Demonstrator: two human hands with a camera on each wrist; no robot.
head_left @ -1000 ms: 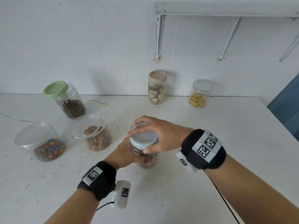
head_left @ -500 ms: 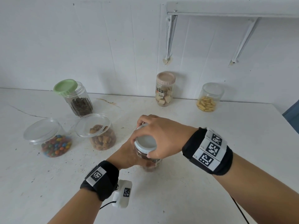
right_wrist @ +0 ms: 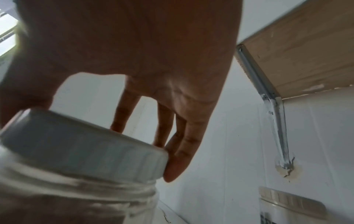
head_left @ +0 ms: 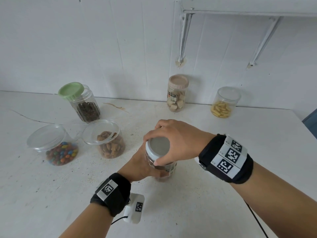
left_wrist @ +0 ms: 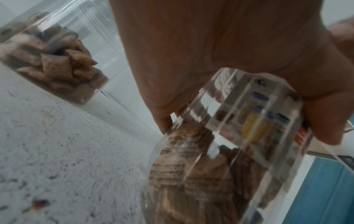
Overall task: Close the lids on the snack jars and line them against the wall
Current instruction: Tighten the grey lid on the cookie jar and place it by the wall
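A clear jar (head_left: pixel 165 170) (left_wrist: pixel 220 151) of brown snacks stands mid-table. My left hand (head_left: pixel 142 166) (left_wrist: pixel 210 60) grips its body. My right hand (head_left: pixel 173 141) (right_wrist: pixel 134 75) grips its grey lid (head_left: pixel 158 147) (right_wrist: pixel 82 145) from above, fingers curled round the rim. Against the wall stand a pink-lidded jar (head_left: pixel 177 92) (right_wrist: pixel 291 207) and a clear-lidded jar of yellow snacks (head_left: pixel 223 102). On the left, a green lid (head_left: pixel 71 91) lies tilted on a dark-snack jar (head_left: pixel 86 107). Loose clear lids rest on the candy jar (head_left: pixel 56 148) and the brown-snack jar (head_left: pixel 107 139) (left_wrist: pixel 49 60).
The white table (head_left: pixel 205 203) meets the white wall along its far edge; its right edge falls away beside something blue (head_left: pixel 311 121). A shelf on metal brackets (head_left: pixel 184 33) (right_wrist: pixel 272 106) hangs above the wall jars. Crumbs speckle the tabletop.
My right hand has turned on the grey lid, thumb swinging toward me, while the left hand keeps hold of the jar. The head view has shifted left.
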